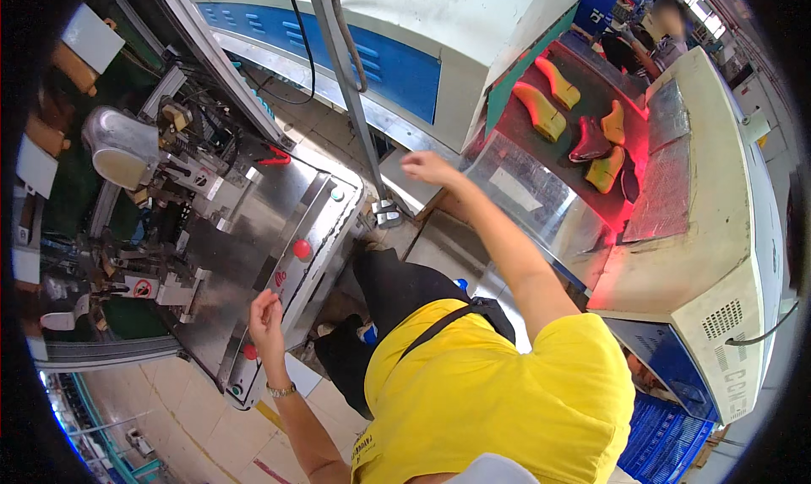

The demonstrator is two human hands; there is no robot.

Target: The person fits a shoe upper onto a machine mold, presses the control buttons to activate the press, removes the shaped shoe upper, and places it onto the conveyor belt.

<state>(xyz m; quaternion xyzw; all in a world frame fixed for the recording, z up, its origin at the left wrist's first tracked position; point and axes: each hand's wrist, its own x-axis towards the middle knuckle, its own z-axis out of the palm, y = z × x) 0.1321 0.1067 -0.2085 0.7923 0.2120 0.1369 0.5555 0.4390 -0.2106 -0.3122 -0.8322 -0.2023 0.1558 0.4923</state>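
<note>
My left hand (267,322), a watch (281,390) on its wrist, hovers by the front edge of a machine's metal worktable (226,269). Its fingers are loosely bent, with nothing visible in them. A red push button (250,351) lies just below that hand, and another red button (302,248) sits farther up the same control strip. My right hand (429,170) is stretched out over the gap between the machines, near a grey metal post (359,104). Its fingers are slightly curled, and I see nothing held.
Yellow shoe lasts (539,112) and a dark red one (589,139) lie on a red-lit conveyor (553,159) at right. Red-handled pliers (273,156) rest on the worktable. A blue crate (667,437) stands lower right. Another person (667,40) is at the far right.
</note>
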